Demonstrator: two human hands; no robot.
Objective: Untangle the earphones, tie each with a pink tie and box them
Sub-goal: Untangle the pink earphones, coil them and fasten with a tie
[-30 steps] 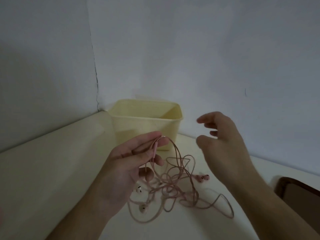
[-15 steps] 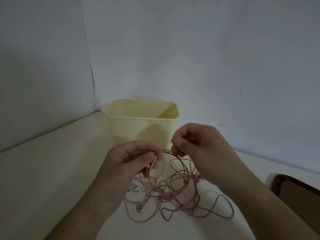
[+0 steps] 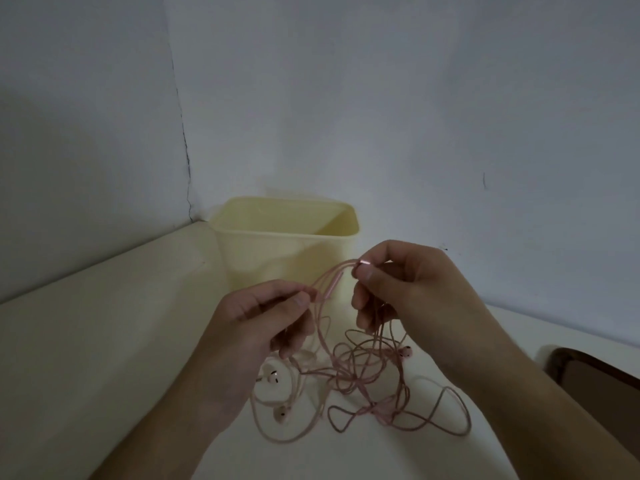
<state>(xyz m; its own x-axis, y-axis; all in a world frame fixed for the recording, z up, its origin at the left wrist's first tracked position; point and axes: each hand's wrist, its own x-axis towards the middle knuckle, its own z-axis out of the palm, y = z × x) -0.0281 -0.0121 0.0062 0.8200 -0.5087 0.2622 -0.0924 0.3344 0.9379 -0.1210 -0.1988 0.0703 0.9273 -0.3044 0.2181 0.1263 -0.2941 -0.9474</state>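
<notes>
A tangle of pink earphone cords (image 3: 353, 372) hangs from both hands down to the pale table, with loose loops spread at the front right. My left hand (image 3: 256, 327) pinches several cord strands between thumb and fingers. My right hand (image 3: 398, 289) pinches a cord end with a small shiny plug at its fingertips, a little higher than the left. Earbuds lie on the table below the left hand (image 3: 273, 375) and hang under the right hand (image 3: 403, 353). A pale yellow open box (image 3: 287, 244) stands just behind the hands. No pink tie is visible.
The cream table (image 3: 104, 341) runs into a corner of grey-white walls behind the box. A dark brown tray-like object (image 3: 595, 375) sits at the right edge.
My right hand came in from open and apart, took hold of the cords beside the left hand, and has now drawn a cord end up and to the right.
</notes>
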